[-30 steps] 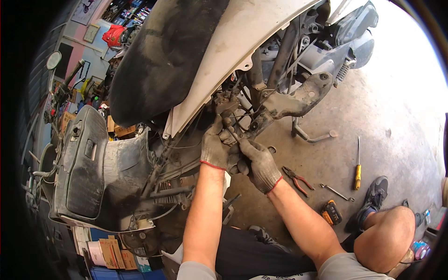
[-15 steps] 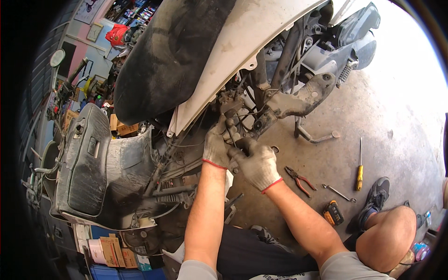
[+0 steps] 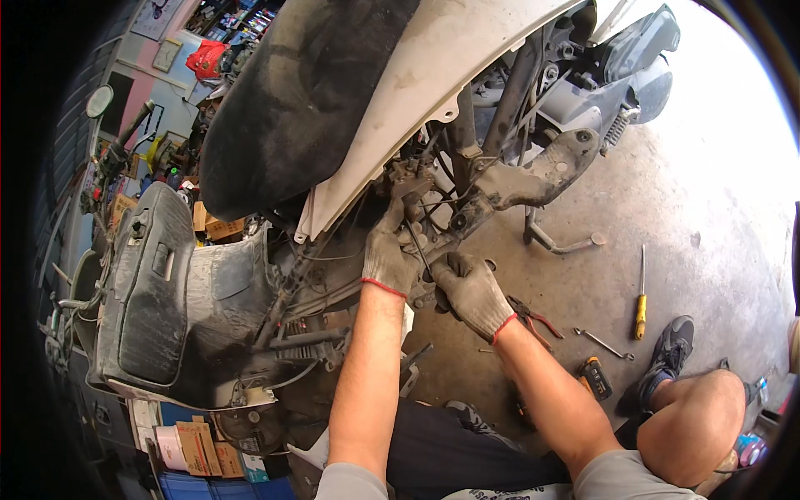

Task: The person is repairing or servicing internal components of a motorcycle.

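Seeing a yellow-handled screwdriver (image 3: 641, 307) on the floor (image 3: 575, 279), with a wrench (image 3: 603, 343) between that and some red-handled pliers (image 3: 546, 323), plus a black-and-orange battery pack (image 3: 596, 378). Also spotting cardboard boxes (image 3: 197, 448) lower left and a red bag (image 3: 204, 60) up top.

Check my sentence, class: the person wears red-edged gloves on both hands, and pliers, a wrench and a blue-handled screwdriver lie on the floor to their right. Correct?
Not quite: the screwdriver has a yellow handle, not blue, as the head view shows. The rest stands: gloves on left hand and right hand, pliers and wrench on the floor.
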### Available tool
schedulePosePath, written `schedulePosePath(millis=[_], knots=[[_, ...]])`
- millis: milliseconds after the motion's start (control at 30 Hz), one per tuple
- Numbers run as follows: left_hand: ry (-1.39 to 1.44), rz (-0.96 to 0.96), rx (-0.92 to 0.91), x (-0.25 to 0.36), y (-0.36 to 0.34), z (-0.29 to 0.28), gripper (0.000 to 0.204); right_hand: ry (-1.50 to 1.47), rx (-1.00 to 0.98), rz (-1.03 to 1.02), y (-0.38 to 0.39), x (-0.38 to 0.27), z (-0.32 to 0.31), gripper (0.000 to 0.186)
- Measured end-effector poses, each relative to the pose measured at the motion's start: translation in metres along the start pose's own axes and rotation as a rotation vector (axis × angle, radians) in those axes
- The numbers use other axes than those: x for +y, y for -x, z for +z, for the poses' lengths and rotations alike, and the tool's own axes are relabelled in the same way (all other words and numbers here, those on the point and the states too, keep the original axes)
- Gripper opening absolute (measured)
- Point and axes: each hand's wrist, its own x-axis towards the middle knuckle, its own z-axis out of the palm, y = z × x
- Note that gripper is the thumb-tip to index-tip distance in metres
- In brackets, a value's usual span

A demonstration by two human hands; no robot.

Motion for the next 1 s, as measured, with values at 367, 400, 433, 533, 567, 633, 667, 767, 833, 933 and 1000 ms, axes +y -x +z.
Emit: schedulePosePath(millis=[367, 400, 433, 533, 567, 633, 667, 767, 833, 933, 1000], knots=[[0.015, -0.039, 0.078, 0.005, -0.008, 0.001, 0.013, 0.886, -0.181, 0.219, -0.011, 0.1, -0.156, 0.023], [0.019, -0.039, 0.08, 0.004, -0.007, 0.004, 0.013, 1.049, -0.115, 0.322, -0.009, 0.115, -0.178, 0.025], [-0.033, -0.009, 0.111, 0.001, -0.007, 0.008, 0.014, 1.211, -0.041, 0.427, -0.004, 0.127, -0.198, 0.026], [-0.117, 0.027, 0.185, 0.003, -0.005, 0.013, 0.016, 1.21, 0.224, 0.697, 0.013, 0.169, -0.251, 0.031], [-0.143, 0.019, 0.228, -0.001, -0.007, 0.015, 0.018, 1.171, 0.289, 0.76, 0.019, 0.183, -0.267, 0.032], [-0.24, 0.075, 0.289, 0.0, -0.006, 0.012, 0.02, 1.07, 0.343, 0.765, 0.033, 0.17, -0.254, 0.033], [-0.332, 0.127, 0.338, -0.001, -0.007, 0.012, 0.023, 1.196, 0.49, 0.635, 0.037, 0.162, -0.246, 0.031], [-0.514, 0.304, 0.284, -0.007, -0.012, 0.013, 0.028, 1.137, 0.648, 0.406, 0.024, 0.122, -0.218, 0.028], [-0.556, 0.353, 0.257, -0.013, -0.022, 0.004, 0.032, 0.997, 0.618, 0.138, -0.002, 0.118, -0.196, 0.026], [-0.697, 0.423, 0.274, -0.01, -0.022, -0.002, 0.037, 0.649, 0.475, -0.186, -0.03, 0.073, -0.117, 0.023], [-0.784, 0.434, 0.294, -0.014, -0.023, 0.003, 0.039, 0.346, 0.461, -0.368, -0.051, 0.064, -0.081, 0.025]])
